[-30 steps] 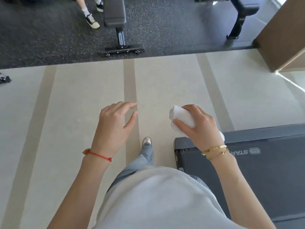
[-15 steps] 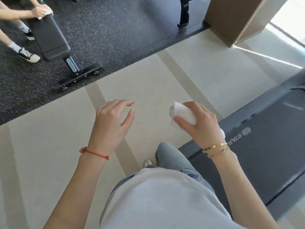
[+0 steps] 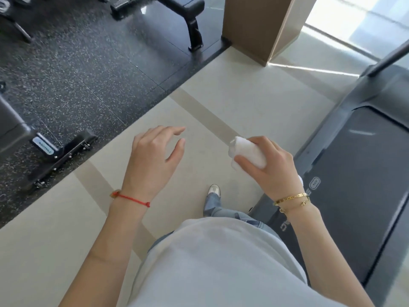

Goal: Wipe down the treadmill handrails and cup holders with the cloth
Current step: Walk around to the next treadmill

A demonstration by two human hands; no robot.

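White bunched cloth (image 3: 247,152) sits gripped in the right hand (image 3: 271,168), fingers curled round it, just left of the dark grey treadmill deck (image 3: 358,173). Left hand (image 3: 152,160) hovers further left, fingers loosely spread, holding nothing.

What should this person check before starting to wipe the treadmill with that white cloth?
1. Rolled white cloth held firmly: ok, the right hand grips it.
2. Left hand free to steady: ok, its fingers are relaxed and hold nothing.
3. Dark grey treadmill close by: ok, its deck lies just to the person's right.
4. Handrails and cup holders in sight: not ok, only one dark upright bar shows at the frame's edge.
5. Cloth touching the treadmill: not ok, it is held in the air.
6. Cloth damp or dry: cannot tell.
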